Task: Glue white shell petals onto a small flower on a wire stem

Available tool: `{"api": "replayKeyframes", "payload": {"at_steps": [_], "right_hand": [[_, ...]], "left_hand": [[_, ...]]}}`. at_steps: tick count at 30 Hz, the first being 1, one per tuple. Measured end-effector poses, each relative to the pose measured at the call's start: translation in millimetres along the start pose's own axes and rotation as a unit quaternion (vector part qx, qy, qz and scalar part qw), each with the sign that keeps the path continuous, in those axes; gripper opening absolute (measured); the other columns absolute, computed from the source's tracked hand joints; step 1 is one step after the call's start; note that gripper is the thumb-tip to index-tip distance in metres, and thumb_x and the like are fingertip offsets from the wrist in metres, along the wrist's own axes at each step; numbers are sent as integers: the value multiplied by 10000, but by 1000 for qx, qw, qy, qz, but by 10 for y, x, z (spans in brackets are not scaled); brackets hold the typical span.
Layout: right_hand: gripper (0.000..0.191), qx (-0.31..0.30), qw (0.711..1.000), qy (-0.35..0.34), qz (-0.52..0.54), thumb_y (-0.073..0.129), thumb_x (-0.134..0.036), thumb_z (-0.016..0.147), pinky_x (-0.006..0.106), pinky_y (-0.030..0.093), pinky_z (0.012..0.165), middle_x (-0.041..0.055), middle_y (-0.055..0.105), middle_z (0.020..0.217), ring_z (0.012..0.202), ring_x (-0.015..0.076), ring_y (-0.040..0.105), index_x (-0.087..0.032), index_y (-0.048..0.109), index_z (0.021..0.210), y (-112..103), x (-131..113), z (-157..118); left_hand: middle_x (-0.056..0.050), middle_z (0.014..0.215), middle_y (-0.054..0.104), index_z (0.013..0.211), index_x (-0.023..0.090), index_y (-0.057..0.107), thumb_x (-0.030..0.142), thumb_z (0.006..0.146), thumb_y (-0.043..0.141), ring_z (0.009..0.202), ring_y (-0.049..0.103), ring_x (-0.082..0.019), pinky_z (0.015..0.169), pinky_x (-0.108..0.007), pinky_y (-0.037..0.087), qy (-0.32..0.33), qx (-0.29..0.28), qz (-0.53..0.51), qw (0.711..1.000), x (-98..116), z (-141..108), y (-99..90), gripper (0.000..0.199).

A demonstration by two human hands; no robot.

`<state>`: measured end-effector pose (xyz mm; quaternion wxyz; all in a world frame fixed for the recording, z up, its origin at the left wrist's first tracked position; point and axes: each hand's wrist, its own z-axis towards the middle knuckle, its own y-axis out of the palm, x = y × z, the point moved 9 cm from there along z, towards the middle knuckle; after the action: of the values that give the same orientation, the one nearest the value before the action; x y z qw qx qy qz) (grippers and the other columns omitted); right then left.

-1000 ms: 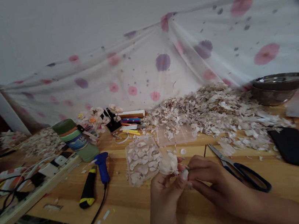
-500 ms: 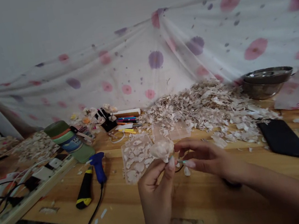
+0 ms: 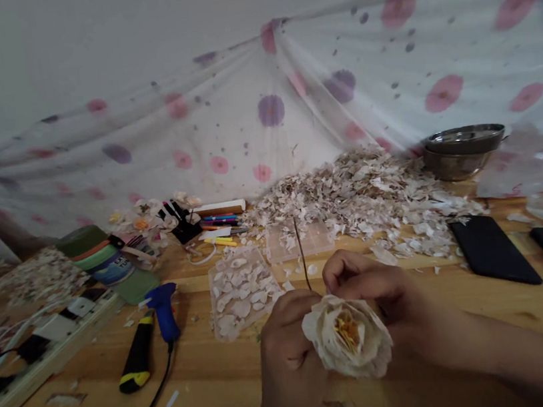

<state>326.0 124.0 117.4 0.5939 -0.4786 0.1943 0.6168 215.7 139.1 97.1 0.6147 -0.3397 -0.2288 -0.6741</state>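
A cream artificial flower [image 3: 348,337] with layered petals and yellow stamens faces me, low in front of the table. My left hand [image 3: 292,349] is closed on it from the left, at the back of the bloom. A thin dark stem [image 3: 301,253] points up and away from between my hands. Curled in behind the petals from the right, my right hand [image 3: 385,295] is closed against the flower's back; its fingertips, and whatever they pinch, are hidden. Beyond my hands lies a clear tray [image 3: 217,332] with pale petals laid out in it.
A large heap of dried petals [image 3: 351,192] lies at the back, with metal bowls [image 3: 461,150] on its right. Dark phones [image 3: 495,251] lie at right. On the left are a blue glue gun [image 3: 165,312], a yellow-black handle [image 3: 139,357], a green bottle [image 3: 114,269] and a power strip [image 3: 47,370].
The flower has tipped over, its bloom turning from upright to facing me, lower and to the right. My right hand has closed in behind it. The view has shifted slightly right.
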Motion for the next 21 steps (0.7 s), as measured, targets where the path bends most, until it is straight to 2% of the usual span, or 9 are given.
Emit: {"api": "replayKeyframes", "payload": {"at_steps": [5, 8, 11, 15, 18, 21], "right_hand": [[181, 18, 997, -45, -65, 688, -88, 766, 211, 431, 698, 6, 471, 911, 831, 109, 500, -236, 672, 869, 38, -120, -54], [127, 32, 996, -47, -69, 672, -123, 796, 222, 441, 679, 13, 478, 886, 795, 113, 503, -236, 689, 850, 37, -112, -72], [17, 58, 997, -42, -43, 713, -213, 787, 236, 452, 665, 13, 496, 837, 752, 116, 510, -230, 715, 789, -14, -89, -59], [130, 84, 996, -16, 19, 758, -291, 750, 228, 450, 638, 4, 514, 797, 715, 103, 521, -202, 703, 672, -57, -5, -21], [163, 89, 995, -1, 55, 794, -278, 706, 217, 432, 614, -5, 513, 788, 702, 97, 513, -187, 674, 645, -47, 58, -11], [119, 72, 995, 18, 74, 769, -224, 728, 206, 414, 619, -9, 495, 815, 724, 93, 494, -184, 663, 691, 0, 130, -11]], "left_hand": [[-68, 678, 705, 665, 273, 773, 344, 797, 650, 745, 608, -230, 705, -342, 472, -11, -26, -29, 999, -48, 5, 12, 194], [-63, 691, 699, 680, 277, 774, 327, 788, 658, 743, 599, -226, 693, -335, 467, -15, -17, -17, 1000, -53, 9, -6, 165], [-62, 676, 684, 652, 275, 765, 333, 802, 632, 732, 590, -226, 689, -341, 461, -8, -5, -8, 1000, -42, 11, -11, 209], [-49, 698, 690, 697, 284, 763, 298, 795, 641, 710, 590, -210, 668, -326, 446, -10, -21, -18, 1000, -76, 17, 27, 157], [-40, 715, 694, 743, 293, 760, 274, 823, 605, 726, 582, -204, 676, -323, 424, 8, -27, -8, 1000, -76, 17, 27, 175], [-29, 651, 662, 644, 276, 728, 278, 851, 572, 695, 546, -195, 663, -318, 393, 25, -33, -1, 999, -65, 10, 17, 259]]}}
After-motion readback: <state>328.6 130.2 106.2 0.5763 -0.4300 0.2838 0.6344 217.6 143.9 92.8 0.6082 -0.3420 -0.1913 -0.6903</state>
